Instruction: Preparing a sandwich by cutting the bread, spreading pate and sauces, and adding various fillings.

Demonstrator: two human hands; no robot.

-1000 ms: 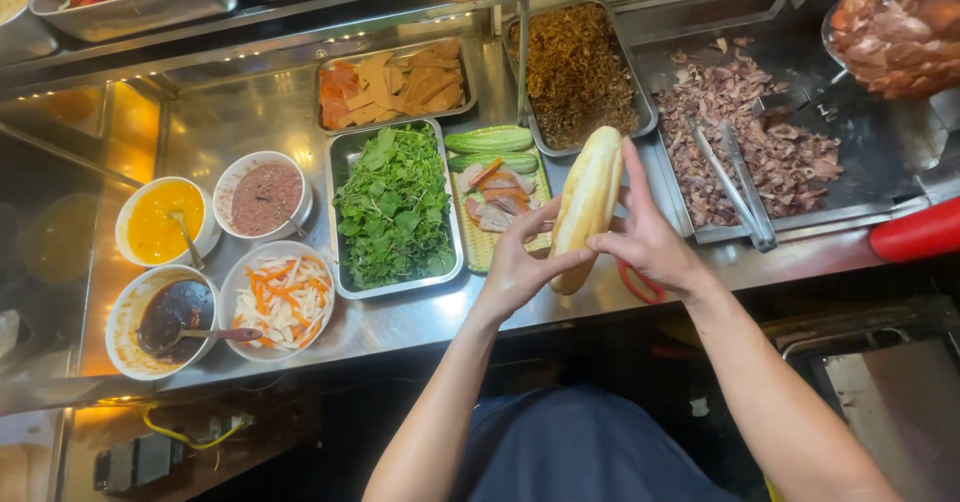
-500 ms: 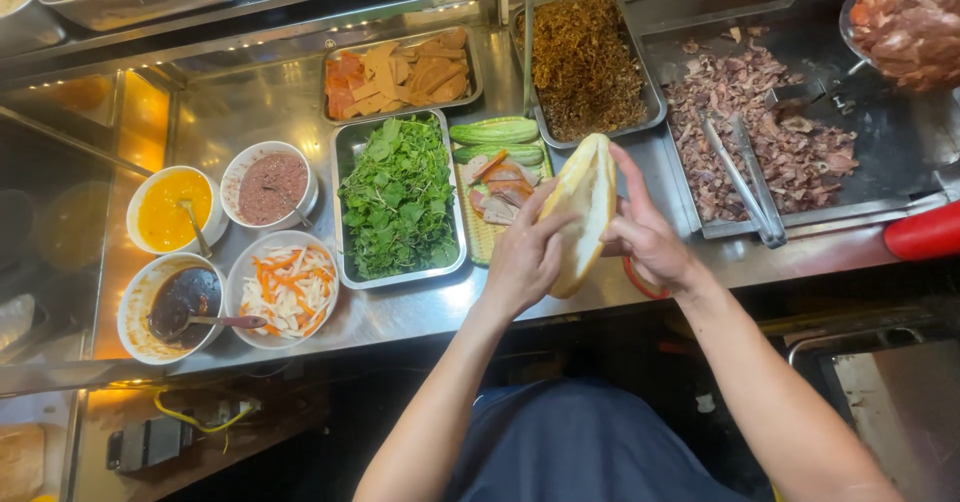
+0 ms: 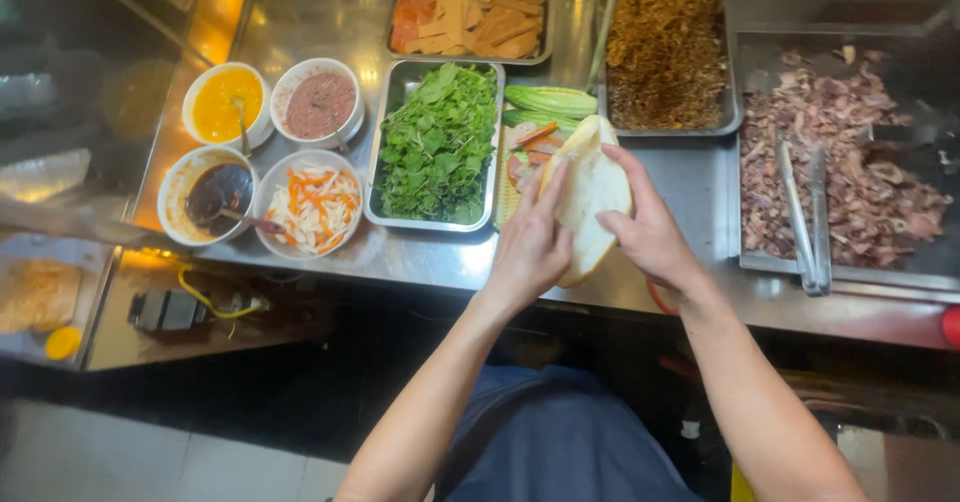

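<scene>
A split baguette roll [image 3: 590, 194] is held open above the steel counter [image 3: 420, 262], its pale crumb facing up. My left hand [image 3: 530, 247] grips its left side with the thumb inside the cut. My right hand [image 3: 650, 227] holds the right side, fingers spread along the crust. Just behind the roll lies a small tray of cucumber and chilli slices [image 3: 535, 112], partly hidden by the bread.
A tray of green herbs [image 3: 437, 147] sits left of the roll. Bowls of pickled carrot [image 3: 310, 205], dark sauce [image 3: 208, 194], yellow sauce [image 3: 226, 105] and pâté [image 3: 319, 103] stand further left. Sliced cold cuts [image 3: 470, 20], shredded floss [image 3: 665, 52], chopped meat [image 3: 850, 177] with tongs [image 3: 803, 212] lie behind and right.
The roll was closed and upright a second ago; both hands have pulled it open so its white inside now shows. The view has shifted closer to the counter.
</scene>
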